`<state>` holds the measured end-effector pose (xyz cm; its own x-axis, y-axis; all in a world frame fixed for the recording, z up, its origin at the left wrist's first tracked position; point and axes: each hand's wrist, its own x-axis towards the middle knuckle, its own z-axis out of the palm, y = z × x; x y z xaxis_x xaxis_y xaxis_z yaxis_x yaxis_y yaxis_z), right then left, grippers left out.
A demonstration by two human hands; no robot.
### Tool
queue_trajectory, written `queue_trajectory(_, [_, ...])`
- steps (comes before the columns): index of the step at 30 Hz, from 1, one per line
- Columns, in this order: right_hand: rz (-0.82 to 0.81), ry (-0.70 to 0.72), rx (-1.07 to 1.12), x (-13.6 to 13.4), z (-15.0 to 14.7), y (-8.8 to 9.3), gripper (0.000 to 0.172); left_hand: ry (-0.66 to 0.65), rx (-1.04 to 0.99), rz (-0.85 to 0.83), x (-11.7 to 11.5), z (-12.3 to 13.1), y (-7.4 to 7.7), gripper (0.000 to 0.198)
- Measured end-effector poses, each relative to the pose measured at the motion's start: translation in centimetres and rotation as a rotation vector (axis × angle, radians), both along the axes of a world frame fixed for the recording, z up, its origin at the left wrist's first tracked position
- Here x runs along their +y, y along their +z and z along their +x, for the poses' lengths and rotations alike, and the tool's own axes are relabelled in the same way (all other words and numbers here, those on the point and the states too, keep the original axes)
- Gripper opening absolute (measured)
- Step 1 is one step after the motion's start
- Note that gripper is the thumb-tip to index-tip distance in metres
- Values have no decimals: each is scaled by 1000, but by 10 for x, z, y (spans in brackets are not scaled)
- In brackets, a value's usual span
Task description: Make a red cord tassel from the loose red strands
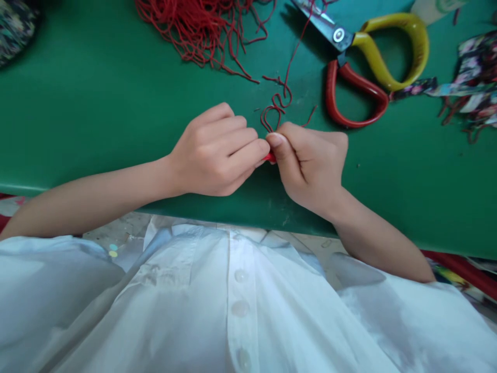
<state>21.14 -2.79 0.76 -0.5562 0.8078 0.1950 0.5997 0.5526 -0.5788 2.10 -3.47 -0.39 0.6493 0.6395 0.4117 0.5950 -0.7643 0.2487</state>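
My left hand (pixel 221 150) and my right hand (pixel 310 166) meet near the middle of the green table, both closed with fingertips almost touching. Between them shows a small bright red piece (pixel 271 157), mostly hidden by the fingers, so its kind is unclear. A thin dark red cord (pixel 276 106) runs out from under my right thumb and index finger, curling in loops on the table and trailing up toward the scissors. My left fingers are curled in at the red piece's left end.
Scissors (pixel 339 35) with one yellow and one red handle lie open at the upper right. A heap of red cords (pixel 194 26) lies at the top. Floral fabric pieces (pixel 479 67) sit at the right. The green table's (pixel 97 129) near edge runs just before my white shirt.
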Motion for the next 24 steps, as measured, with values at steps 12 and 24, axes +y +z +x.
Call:
queue_trajectory(12, [348, -22, -58, 0, 0, -7, 43, -34, -100, -265, 0, -3, -6, 35])
queue_trajectory(24, [499, 48, -23, 0, 5, -10, 34, -97, -170, -438, 2, -1, 1, 37])
